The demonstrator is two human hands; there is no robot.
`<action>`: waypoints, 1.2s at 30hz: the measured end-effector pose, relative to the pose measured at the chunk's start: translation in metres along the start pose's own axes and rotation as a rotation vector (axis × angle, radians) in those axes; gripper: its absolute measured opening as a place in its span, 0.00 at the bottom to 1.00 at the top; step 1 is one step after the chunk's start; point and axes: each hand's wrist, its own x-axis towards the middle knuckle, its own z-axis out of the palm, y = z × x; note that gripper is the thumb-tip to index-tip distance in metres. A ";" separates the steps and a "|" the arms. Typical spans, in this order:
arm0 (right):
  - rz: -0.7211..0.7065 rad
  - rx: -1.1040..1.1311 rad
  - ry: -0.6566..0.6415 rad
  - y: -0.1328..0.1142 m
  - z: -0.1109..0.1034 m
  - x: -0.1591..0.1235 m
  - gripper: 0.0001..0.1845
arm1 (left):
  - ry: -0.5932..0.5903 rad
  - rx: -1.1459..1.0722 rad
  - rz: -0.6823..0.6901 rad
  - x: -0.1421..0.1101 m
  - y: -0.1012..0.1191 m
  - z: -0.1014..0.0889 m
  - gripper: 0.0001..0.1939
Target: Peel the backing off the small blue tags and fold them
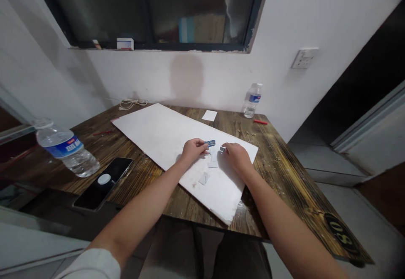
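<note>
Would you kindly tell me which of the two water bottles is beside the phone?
It is the bottle on the left, right next to the phone; the other bottle is far from it, by the wall.

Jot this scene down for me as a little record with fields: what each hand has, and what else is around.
Surface: white board on a wooden table
Left hand: pinches a small blue piece
Right hand: fingertips at a small silver piece
Beside the hands: white paper scraps on the board
Rest: plastic water bottle, second water bottle, black smartphone, red stick, white paper square, white cable
</note>
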 end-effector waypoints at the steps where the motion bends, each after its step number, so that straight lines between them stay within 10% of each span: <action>1: -0.009 0.064 0.039 0.000 0.000 0.001 0.17 | 0.003 0.002 0.003 0.001 -0.001 0.000 0.12; 9: -0.067 0.622 0.183 -0.007 0.007 0.003 0.07 | -0.067 0.062 0.035 -0.001 -0.003 0.000 0.08; 20: -0.240 0.517 0.272 -0.014 0.004 -0.004 0.08 | -0.276 0.119 0.073 -0.011 0.000 0.001 0.08; 25: -0.092 0.442 0.299 -0.005 0.001 -0.001 0.08 | -0.154 0.097 0.095 -0.006 -0.002 0.002 0.07; 36: 0.046 0.015 -0.244 0.004 -0.006 0.002 0.11 | 0.027 0.060 0.015 -0.003 0.004 0.000 0.06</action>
